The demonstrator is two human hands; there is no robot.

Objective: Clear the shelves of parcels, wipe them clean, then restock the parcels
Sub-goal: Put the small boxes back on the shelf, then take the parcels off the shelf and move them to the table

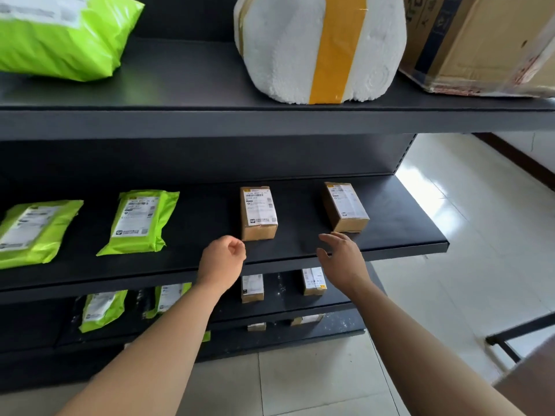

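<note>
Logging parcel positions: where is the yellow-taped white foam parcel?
In the head view, the white foam parcel stands on the upper shelf, centre-right, between the green mailer bag and the cardboard box.

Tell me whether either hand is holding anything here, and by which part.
Nothing is held. The left hand, fingers curled, is empty near one small cardboard box; the right hand is spread open near the other box.

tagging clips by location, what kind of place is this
Probably a parcel pickup point or courier storeroom: dark metal shelving holds green mailer bags and small cardboard boxes with shipping labels, plus a taped foam box, above a tiled floor.
</note>
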